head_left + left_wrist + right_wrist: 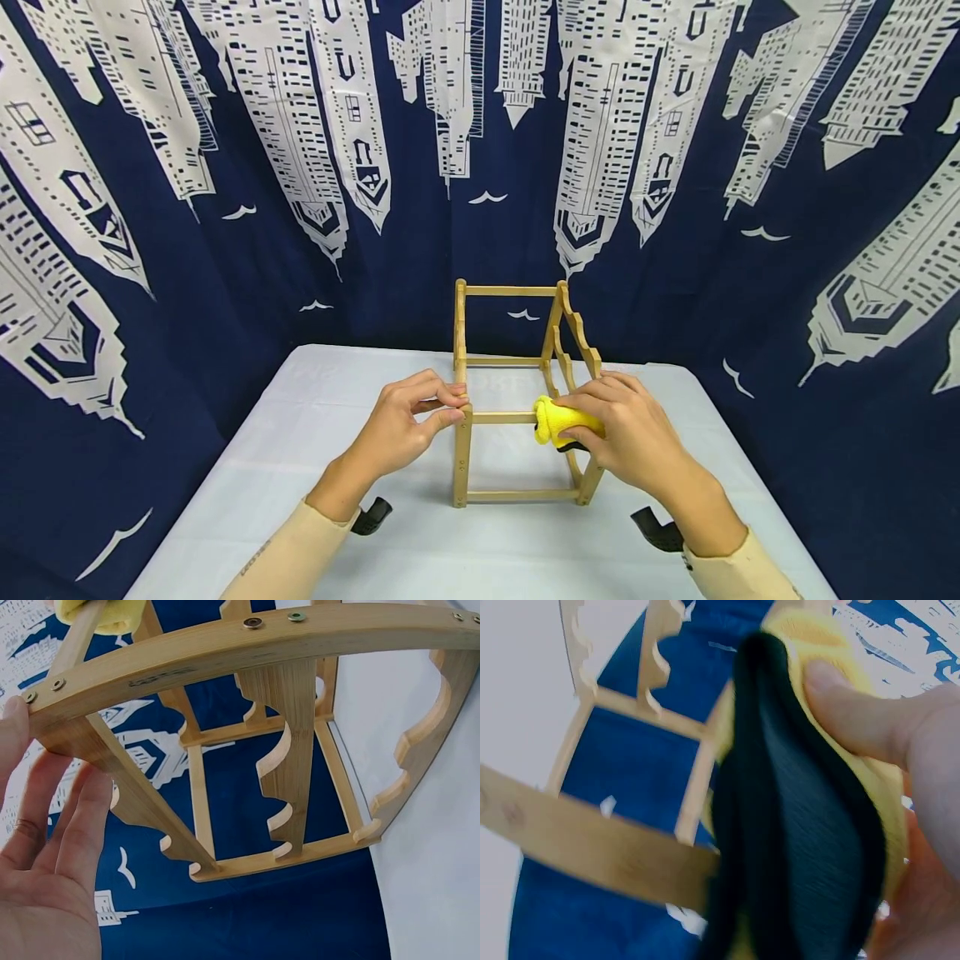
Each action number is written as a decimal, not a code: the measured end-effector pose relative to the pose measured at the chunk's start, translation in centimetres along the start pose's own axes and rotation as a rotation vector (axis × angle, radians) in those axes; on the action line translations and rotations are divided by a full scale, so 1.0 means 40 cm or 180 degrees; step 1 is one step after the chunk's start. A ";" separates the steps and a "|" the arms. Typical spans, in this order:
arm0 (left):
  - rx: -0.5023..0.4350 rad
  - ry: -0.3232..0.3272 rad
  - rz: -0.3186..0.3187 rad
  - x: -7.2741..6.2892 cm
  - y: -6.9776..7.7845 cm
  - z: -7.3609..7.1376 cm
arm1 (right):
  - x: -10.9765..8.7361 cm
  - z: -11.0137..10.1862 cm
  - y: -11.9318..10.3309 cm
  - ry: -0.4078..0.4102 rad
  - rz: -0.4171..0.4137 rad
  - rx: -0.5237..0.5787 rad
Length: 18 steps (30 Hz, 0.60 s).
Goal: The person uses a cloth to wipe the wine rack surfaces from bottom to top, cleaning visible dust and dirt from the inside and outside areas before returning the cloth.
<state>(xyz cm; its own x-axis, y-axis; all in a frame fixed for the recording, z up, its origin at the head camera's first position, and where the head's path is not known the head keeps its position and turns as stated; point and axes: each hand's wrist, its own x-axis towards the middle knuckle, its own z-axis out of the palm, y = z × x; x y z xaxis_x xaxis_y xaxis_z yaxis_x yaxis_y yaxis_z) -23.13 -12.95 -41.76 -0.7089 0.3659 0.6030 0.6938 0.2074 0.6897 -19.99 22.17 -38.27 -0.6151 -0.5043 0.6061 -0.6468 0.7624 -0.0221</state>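
- One navy backdrop point(487, 242) rises at twelve o'clock behind everything.
- One white-covered table point(525, 550) lies in front of it.
- One wooden rack point(461, 467) stands upright on the table; we take it as our dial's centre. We count one near top rail point(502, 417); its scalloped boards overlap too much for us to number surely.
- Two hands: the left hand point(405, 425), between eight and nine o'clock, pinches the rack's near corner; the right hand point(637, 433), at four, has thumb and fingers curled round the cloth. We judge the left should brace that corner lightly, so the frame cannot slide or twist.
- One yellow cloth point(562, 421) with a dark side sits at four o'clock, against the rail's right part; whether it wraps right round, we cannot tell. We would keep it snug, press evenly along the rail, and ease off at the joint.
- Two black wrist pieces: one near eight o'clock point(372, 517), one between four and five point(658, 529).
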 end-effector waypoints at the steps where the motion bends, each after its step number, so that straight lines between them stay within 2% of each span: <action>1: -0.0020 0.0020 0.0002 0.001 0.001 0.002 | -0.002 0.006 -0.002 0.0067 -0.0002 0.0046; 5: -0.0027 0.0094 0.0036 0.003 0.002 0.006 | 0.001 0.037 -0.022 0.0320 -0.0059 0.0162; 8: -0.0017 0.0111 0.0052 0.004 0.005 0.005 | 0.018 0.060 -0.048 0.0411 -0.0087 0.0193; 15: -0.0020 0.0120 0.0012 0.000 0.007 0.005 | 0.076 0.116 -0.125 0.0385 -0.0282 0.0359; 18: -0.0012 0.0102 -0.0009 -0.001 0.006 0.008 | 0.089 0.123 -0.146 0.0364 -0.0366 0.0353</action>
<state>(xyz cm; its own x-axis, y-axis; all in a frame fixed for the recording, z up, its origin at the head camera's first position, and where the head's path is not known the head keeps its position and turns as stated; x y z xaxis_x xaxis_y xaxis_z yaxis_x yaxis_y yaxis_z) -22.90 -12.61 -41.75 -0.7146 0.3361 0.6135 0.6913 0.2049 0.6929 -20.62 13.95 -39.91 -0.4831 -0.5314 0.6959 -0.7594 0.6498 -0.0311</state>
